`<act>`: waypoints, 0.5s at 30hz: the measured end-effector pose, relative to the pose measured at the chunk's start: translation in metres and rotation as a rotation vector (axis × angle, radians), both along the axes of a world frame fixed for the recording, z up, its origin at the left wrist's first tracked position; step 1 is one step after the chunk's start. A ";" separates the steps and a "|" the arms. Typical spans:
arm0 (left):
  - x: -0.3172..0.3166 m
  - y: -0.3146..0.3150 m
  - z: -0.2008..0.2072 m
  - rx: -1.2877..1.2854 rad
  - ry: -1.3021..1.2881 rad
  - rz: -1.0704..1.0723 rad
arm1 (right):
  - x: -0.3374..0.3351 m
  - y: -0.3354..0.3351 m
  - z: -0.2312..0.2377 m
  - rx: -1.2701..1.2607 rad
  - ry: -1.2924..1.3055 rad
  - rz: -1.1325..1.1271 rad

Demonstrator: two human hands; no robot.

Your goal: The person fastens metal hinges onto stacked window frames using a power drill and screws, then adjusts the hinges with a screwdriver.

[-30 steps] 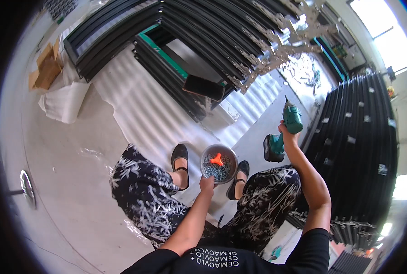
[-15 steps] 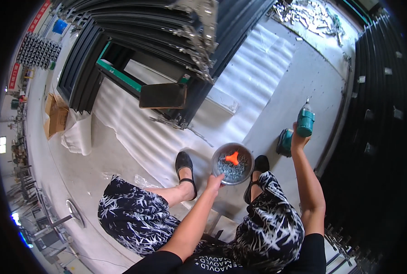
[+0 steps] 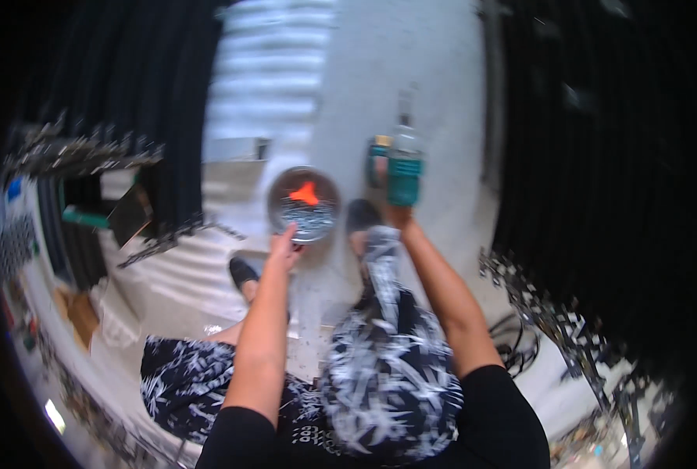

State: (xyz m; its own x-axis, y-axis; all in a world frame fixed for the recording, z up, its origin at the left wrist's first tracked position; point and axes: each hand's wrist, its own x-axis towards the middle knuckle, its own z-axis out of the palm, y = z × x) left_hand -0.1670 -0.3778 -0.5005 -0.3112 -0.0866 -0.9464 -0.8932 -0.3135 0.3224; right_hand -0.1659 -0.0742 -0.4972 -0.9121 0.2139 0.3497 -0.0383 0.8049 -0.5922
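Observation:
My left hand (image 3: 287, 248) grips the near rim of a round grey metal bowl (image 3: 332, 194), thumb over the edge. Inside lie many small silvery screws (image 3: 311, 220), with a bright orange three-armed piece (image 3: 305, 193) on top of them. My right hand (image 3: 400, 216) is closed round a teal cordless drill (image 3: 405, 173), which points away from me, its bit blurred by motion. The drill's battery base (image 3: 377, 166) shows just left of its body. Bowl and drill are held apart, above the floor in front of my feet.
Stacks of long black frames rise on the left (image 3: 161, 102) and right (image 3: 591, 180). White wavy sheeting (image 3: 270, 62) covers part of the grey floor (image 3: 395, 47). A dark flat slab (image 3: 130, 216), a cardboard box (image 3: 76, 314) and a black coiled cable (image 3: 518, 344) lie farther out.
My view has swung to the right, so the left frames and slab sit farther left. Both hands keep hold of the bowl and the drill, which now appear closer together.

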 end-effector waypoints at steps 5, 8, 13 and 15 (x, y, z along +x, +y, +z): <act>0.022 -0.010 0.024 0.062 0.081 -0.125 | 0.032 -0.021 0.111 -0.397 -0.248 -0.293; 0.049 -0.012 0.005 -0.039 0.235 -0.020 | 0.168 -0.002 0.112 -0.291 -0.431 -0.215; 0.096 -0.059 0.004 -0.193 0.209 -0.295 | 0.347 0.011 0.091 -0.067 -1.020 -0.403; 0.118 -0.062 0.016 -0.137 0.116 -0.365 | 0.376 -0.001 0.072 -0.136 -1.002 -0.403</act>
